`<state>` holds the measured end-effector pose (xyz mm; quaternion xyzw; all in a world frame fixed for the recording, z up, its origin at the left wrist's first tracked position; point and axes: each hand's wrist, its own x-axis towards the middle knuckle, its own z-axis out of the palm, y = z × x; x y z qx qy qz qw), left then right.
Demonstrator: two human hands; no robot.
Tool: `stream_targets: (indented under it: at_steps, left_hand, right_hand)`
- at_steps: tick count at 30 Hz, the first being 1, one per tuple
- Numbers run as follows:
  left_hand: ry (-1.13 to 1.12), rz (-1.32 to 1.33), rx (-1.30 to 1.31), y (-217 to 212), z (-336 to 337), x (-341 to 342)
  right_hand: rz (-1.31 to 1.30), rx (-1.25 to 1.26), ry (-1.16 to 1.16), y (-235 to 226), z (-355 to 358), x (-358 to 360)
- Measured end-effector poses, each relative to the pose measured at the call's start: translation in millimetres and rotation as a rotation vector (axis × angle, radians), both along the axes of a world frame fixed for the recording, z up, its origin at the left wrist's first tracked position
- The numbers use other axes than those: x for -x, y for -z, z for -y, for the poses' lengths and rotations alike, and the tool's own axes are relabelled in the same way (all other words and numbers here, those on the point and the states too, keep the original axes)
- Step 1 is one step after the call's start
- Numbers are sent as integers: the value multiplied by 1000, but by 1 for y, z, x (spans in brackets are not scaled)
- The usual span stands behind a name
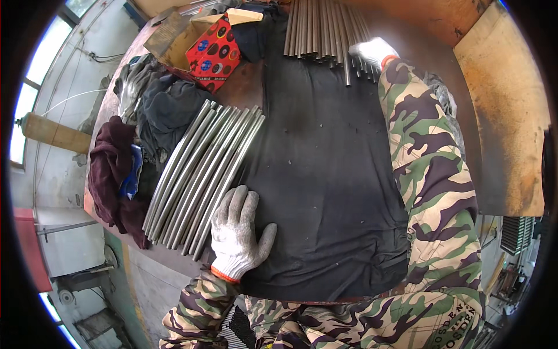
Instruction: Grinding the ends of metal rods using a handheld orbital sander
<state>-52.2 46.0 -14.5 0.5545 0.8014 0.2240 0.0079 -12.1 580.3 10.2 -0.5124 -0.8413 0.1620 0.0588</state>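
The left hand (235, 232), in a white knit glove with an orange cuff, lies flat with fingers spread on the black cloth (325, 174) that covers the middle of the desk (407, 23), its fingertips just beside the near ends of the curved metal tubes (203, 174). These bent tubes lie side by side in a row at the cloth's left edge, arching away from the person. The right hand (372, 52), gloved the same way, reaches to the far side and rests on the near ends of a bundle of straight metal tubes (319, 29); its fingers curl down over the tube ends, but whether they pinch one tube or only press on them is hard to make out. The far ends of the straight tubes are cut off by the top edge. Left of the curved tubes sits a heap of dark clothes (151, 116), a maroon garment (113, 168) partly hiding something blue. A red patterned cardboard box (214, 52) stands open behind the heap, its contents unseen. Camouflage sleeves (430, 174) cover both forearms.
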Motion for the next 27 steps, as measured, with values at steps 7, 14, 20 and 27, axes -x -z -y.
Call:
stream_targets:
  at_steps: [7,14,20,27]
  left_hand:
    - [10,-9,1,1,0,1]
    - [-1,-27,46,-1,2,-1]
    - [-9,-42,72,-2,0,-3]
    - [3,-64,71,0,1,1]
  right_hand:
    - [27,140,-74,-10,-2,-15]
    - [35,139,-22,-1,0,-15]
    - [474,-240,-569,4,-12,0]
    - [176,48,-243,-5,3,-7]
